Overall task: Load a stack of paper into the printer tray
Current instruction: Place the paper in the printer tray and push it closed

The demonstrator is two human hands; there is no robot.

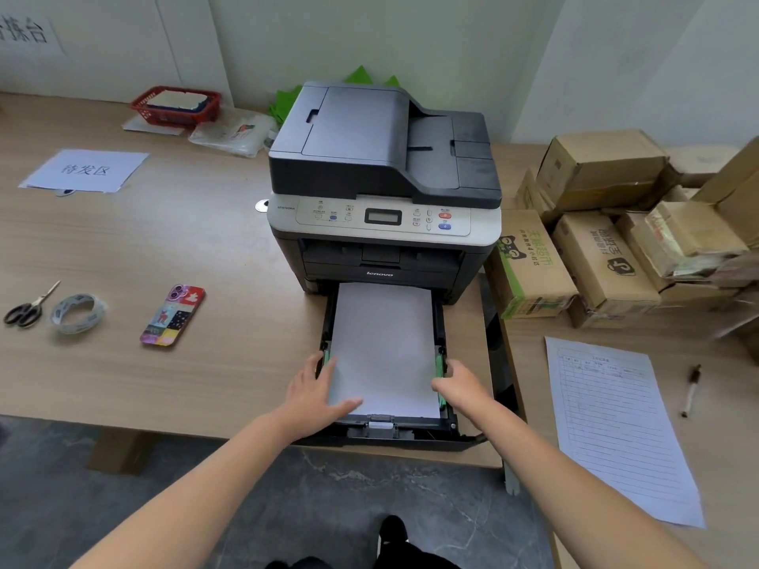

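Observation:
A grey and black printer [382, 174] stands on the wooden table. Its black paper tray [410, 435] is pulled out toward me over the table's front edge. A white stack of paper [384, 347] lies flat inside the tray between green side guides [439, 365]. My left hand [316, 388] rests on the tray's left side, thumb lying on the paper's near left corner. My right hand [458, 381] grips the tray's right side at the green guide. Whether the fingers pinch the guides is hidden.
A phone [172, 315], a tape roll [76, 313] and scissors [28, 308] lie left of the printer. A red basket [176, 105] and a labelled sheet [84, 170] sit further back. Cardboard boxes [595, 248] crowd the right side, with a lined form [616, 429] and pen [692, 390] nearer me.

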